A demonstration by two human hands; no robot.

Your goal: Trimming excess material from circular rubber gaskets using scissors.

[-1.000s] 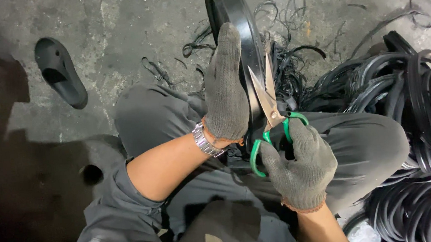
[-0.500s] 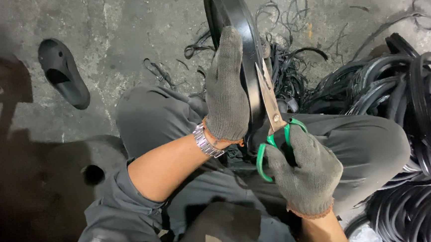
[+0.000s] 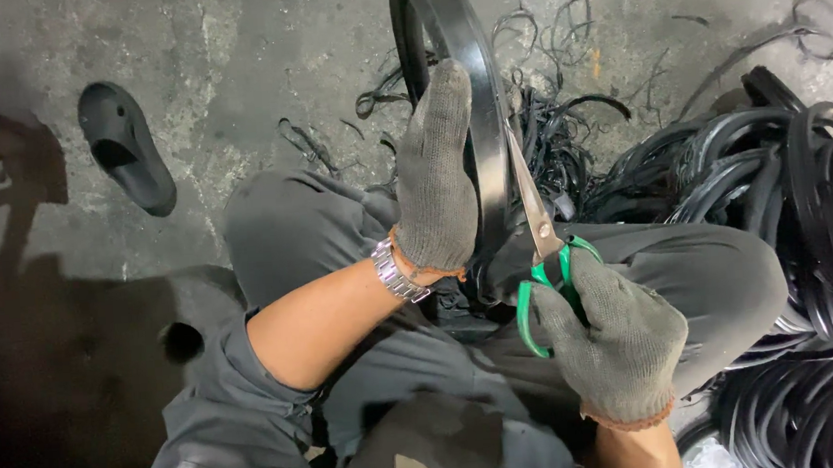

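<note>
Both hands wear grey knitted gloves and both are occupied: the left hand lies flat and long against the black rubber ring, fingers stretched up its outer face to steady it, while the right hand is clenched through the green loops of a pair of scissors. Around them the largest mass is the heap of black rubber rings piled to the person's right, spilling down to the lower corner of the view; next comes the stained concrete floor, then the grey trousers of the seated person, knees drawn up under the work. The ring being held stands upright between the knees, rising out of the top of the view. Beyond it lies a tangle of thin black rubber trimmings, scattered over the floor. A dark slipper sits well apart on the left. Compared with a second ago, the scissors' blades have climbed further along the ring's edge and the right hand has risen with them, so the cut appears to be advancing up the rim, by my judgement paring a narrow strip like those on the floor. A metal wristwatch shows at the left wrist.
</note>
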